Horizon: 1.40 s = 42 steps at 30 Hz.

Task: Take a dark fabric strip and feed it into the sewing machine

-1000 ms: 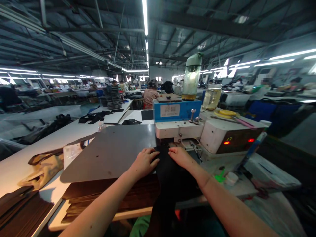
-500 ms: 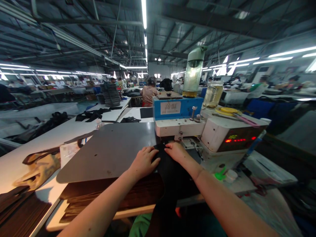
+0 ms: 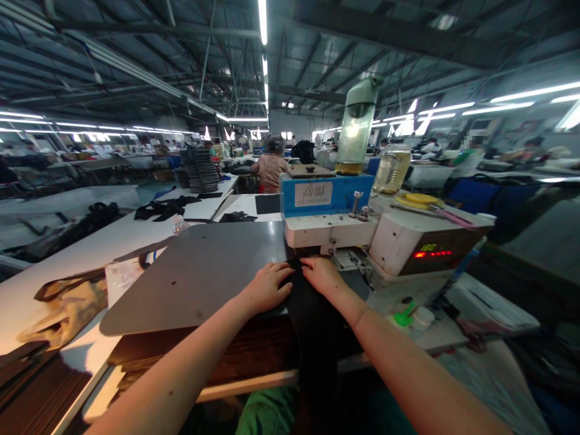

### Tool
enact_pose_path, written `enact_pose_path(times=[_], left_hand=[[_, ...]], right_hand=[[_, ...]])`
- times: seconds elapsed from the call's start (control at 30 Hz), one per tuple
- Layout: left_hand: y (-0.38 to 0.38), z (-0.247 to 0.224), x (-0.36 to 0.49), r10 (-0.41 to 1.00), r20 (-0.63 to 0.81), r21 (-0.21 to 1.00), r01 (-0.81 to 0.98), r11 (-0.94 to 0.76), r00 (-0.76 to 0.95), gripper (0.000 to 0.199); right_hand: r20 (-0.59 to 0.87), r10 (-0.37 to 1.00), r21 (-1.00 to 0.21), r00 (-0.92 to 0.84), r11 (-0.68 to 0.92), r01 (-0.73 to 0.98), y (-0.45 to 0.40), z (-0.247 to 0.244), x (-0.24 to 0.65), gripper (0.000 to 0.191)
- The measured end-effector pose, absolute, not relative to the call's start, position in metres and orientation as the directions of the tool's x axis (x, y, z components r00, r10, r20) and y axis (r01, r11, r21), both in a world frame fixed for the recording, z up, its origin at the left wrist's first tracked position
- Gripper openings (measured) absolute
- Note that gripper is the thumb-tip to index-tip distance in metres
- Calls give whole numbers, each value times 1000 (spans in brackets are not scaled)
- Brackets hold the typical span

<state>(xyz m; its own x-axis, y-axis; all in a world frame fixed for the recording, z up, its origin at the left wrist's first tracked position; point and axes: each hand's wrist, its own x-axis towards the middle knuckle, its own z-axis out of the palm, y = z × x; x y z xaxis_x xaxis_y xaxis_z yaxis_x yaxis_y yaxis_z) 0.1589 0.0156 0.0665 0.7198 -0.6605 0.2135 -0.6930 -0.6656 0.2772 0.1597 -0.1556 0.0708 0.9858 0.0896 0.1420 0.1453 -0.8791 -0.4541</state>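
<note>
A long black fabric piece (image 3: pixel 312 326) runs from under the head of a blue and white machine (image 3: pixel 328 232) down over the table edge toward my lap. My left hand (image 3: pixel 270 287) lies at the fabric's left edge, beside a grey metal plate (image 3: pixel 199 272), its fingers bent and pressing on the cloth. On the right edge, close to the machine head, my right hand (image 3: pixel 321 275) has its fingertips closed on the fabric. Red and green digits glow on the machine's display (image 3: pixel 432 251).
Brown fabric stacks (image 3: pixel 208 359) lie under the plate. A tan bag (image 3: pixel 67 308) is at left. On the machine stand a bottle (image 3: pixel 356 130), a jar (image 3: pixel 393 169) and yellow tape (image 3: pixel 419 200). A person (image 3: pixel 270 169) sits ahead.
The black fabric now hangs straighter and shows wider below my hands. Both hands are slightly nearer the machine head. The view has shifted a little.
</note>
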Motion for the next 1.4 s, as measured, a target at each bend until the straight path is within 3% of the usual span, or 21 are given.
enact_pose_path(times=[0.37, 1.4], left_hand=[[16, 67, 167, -690, 210, 285, -718, -635, 693, 38], [17, 63, 167, -700, 233, 269, -737, -620, 675, 38]], right_hand=[[143, 153, -233, 978, -955, 184, -150, 74, 159, 35], [203, 118, -217, 972, -963, 162, -148, 70, 160, 26]])
